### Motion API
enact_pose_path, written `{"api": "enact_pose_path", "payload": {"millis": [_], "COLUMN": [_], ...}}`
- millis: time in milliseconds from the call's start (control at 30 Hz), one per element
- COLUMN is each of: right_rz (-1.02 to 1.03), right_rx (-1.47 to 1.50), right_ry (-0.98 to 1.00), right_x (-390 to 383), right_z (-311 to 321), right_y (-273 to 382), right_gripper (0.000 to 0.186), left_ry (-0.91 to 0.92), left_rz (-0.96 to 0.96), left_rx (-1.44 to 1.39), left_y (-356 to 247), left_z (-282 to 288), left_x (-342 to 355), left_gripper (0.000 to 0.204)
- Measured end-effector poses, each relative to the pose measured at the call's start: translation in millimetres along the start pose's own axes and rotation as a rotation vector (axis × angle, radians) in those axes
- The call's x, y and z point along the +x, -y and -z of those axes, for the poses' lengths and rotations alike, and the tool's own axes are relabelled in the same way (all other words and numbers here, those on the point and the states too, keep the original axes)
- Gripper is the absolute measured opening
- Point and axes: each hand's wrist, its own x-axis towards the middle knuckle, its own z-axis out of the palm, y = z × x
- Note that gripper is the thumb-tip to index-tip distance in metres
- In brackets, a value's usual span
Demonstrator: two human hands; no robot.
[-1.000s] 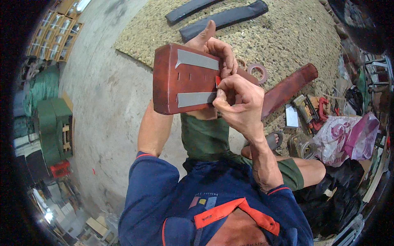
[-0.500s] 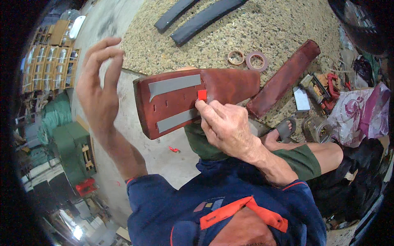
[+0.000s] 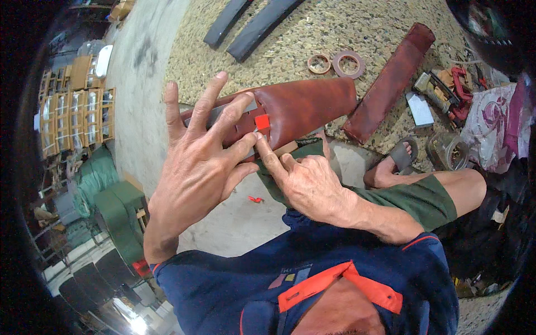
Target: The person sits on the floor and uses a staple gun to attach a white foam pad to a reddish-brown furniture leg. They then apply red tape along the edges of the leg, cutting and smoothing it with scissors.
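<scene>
A padded, dark red leather-like piece (image 3: 312, 100), wider at its left end, lies in front of me with grey strips (image 3: 214, 114) and small slits on the wider part. My left hand (image 3: 204, 148) is spread over that part with its fingers apart, covering most of the strips. The tip of its index finger meets my right hand's at the lower edge of a small, square red tab (image 3: 262, 121). My right hand (image 3: 310, 184) has the index finger reaching to the tab and the other fingers curled; its thumb is hidden.
A speckled foam mat (image 3: 195, 56) bears two rolls of tape (image 3: 348, 65), two black padded strips (image 3: 262, 30) and a long dark red padded piece (image 3: 391, 84). Clamps (image 3: 460, 92), a plastic tub (image 3: 450, 149) and bags lie at the right. A red scrap (image 3: 255, 199) is on the floor.
My left hand has come down from the air at the left onto the leather-like piece, beside my right fingers. The right index finger has stretched out more at the red tab.
</scene>
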Motion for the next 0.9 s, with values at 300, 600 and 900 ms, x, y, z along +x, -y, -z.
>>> {"api": "enact_pose_path", "payload": {"millis": [300, 600, 900], "right_rz": [0.023, -0.001, 0.032], "right_rx": [0.218, 0.33, 0.204], "right_ry": [-0.22, -0.483, -0.465], "right_x": [0, 40, 52], "right_z": [12, 4, -5], "right_y": [-20, -34, -35], "right_gripper": [0.067, 0.019, 0.015], "left_ry": [0.099, 0.1, 0.091], "left_rz": [-0.045, -0.013, 0.003], "left_rx": [0.04, 0.045, 0.026], "left_y": [-4, -11, -11], "left_z": [3, 3, 1], "left_x": [4, 5, 2], "left_gripper": [0.05, 0.049, 0.049]}}
